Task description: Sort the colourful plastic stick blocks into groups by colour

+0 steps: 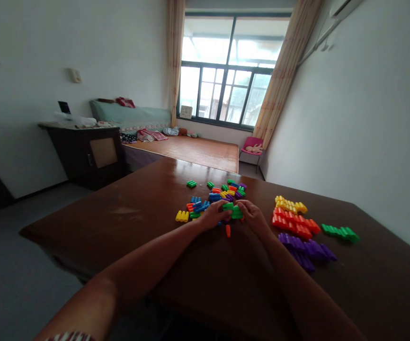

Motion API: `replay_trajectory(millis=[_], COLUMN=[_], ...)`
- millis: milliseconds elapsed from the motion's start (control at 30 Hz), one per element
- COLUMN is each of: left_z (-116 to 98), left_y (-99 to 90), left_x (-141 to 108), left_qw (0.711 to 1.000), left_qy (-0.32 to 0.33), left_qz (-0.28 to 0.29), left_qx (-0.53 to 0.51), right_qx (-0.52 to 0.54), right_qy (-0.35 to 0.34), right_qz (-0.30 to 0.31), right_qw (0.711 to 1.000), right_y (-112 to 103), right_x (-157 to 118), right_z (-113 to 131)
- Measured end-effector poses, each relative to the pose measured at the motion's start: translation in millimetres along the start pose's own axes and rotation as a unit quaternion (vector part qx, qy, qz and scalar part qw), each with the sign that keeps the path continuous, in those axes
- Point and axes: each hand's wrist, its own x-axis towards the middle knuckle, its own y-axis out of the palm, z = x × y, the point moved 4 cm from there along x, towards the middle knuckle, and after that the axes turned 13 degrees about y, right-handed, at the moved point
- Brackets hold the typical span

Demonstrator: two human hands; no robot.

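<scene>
Between my two hands, over the near side of a loose pile, are green plastic building blocks (237,212). My left hand (212,214) is closed on a green block (228,206). Fingers of my right hand (253,215) pinch the green piece from the other side; whether the two pieces are joined I cannot tell. Around them lie loose blocks: blue (201,206), yellow (182,216), and green (191,183). A single orange block (228,231) rests just in front of my hands.
Right of my hands, joined blocks lie grouped by colour: a yellow row (290,204), orange rows (294,222), purple rows (306,248) and a green row (340,232). The brown table (120,227) has its left edge beyond my left arm. A bed (205,150) stands behind it.
</scene>
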Motion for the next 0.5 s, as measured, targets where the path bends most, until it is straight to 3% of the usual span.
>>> replay_trajectory(millis=[100, 267, 333, 500], left_z=[-2.8, -6.8, -4.3, 1.1], left_y=[-2.2, -16.7, -19.4, -18.3], left_x=[-3.7, -1.4, -1.1, -3.0], left_qw=[1.0, 0.999, 0.999, 0.999], left_qy=[-0.021, -0.034, -0.042, -0.038], left_qz=[0.014, -0.028, -0.022, 0.016], left_qx=[-0.016, -0.002, -0.002, 0.034], right_qx=[-0.025, -0.04, 0.011, 0.134], right_qy=[-0.013, 0.039, 0.048, 0.072], right_qz=[-0.031, -0.162, -0.151, -0.056], right_qw=[0.999, 0.985, 0.987, 0.987], right_y=[5.2, -18.8, -20.8, -3.8], right_x=[-7.9, -8.7, -6.5, -2.1], right_z=[1.2, -9.2, -16.1, -33.5])
